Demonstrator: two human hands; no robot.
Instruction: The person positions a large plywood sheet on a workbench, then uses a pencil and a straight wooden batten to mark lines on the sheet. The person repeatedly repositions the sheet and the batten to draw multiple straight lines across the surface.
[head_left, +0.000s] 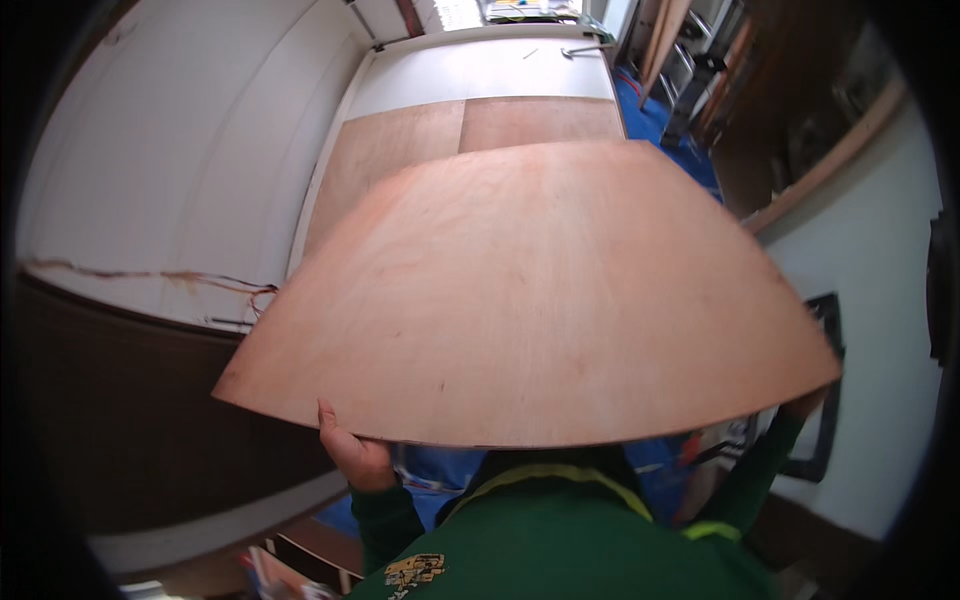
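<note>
A large sheet of plywood (540, 300), pale reddish-brown with a few small knots, spans the middle of the view in front of my body. My left hand (358, 455) grips its near edge toward the left, thumb on top and fingers underneath out of sight. At the near right corner my right hand (806, 402) holds the sheet from below, mostly hidden by it. Beyond the sheet, two plywood panels (400, 135) lie side by side on a white-framed surface (440, 75). The held sheet covers part of them.
A hammer-like tool (585, 50) lies at the surface's far right. Loose wires (262, 292) stick out at the left by a white panelled wall (200, 150). A ladder (700, 90) and boards stand at the far right over blue sheeting (640, 110). A black frame (828, 440) is at the right wall.
</note>
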